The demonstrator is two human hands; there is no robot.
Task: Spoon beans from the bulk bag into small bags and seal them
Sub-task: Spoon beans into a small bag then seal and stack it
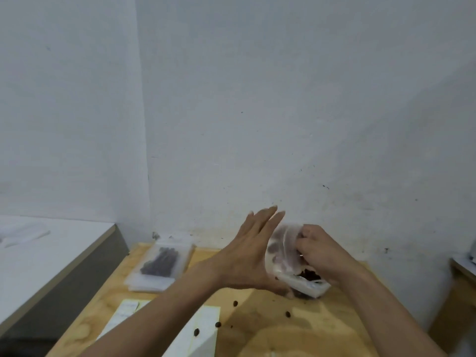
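A clear plastic bag (286, 251) with dark beans (309, 275) in its bottom stands at the back of the wooden table (270, 323). My left hand (253, 253) is flat against the bag's left side, fingers straight and spread. My right hand (322, 251) is closed on the bag's upper right edge. Whether it also holds a spoon I cannot tell; the view is blurred. A stack of small clear bags (159, 264), the top one holding dark beans, lies at the back left. Several loose beans (235, 303) are scattered on the wood.
White paper sheets (195, 328) lie at the table's front left under my left forearm. A white counter (51, 251) stands to the left. A pale wall rises right behind the table. A wooden stand (461, 284) is at the right edge.
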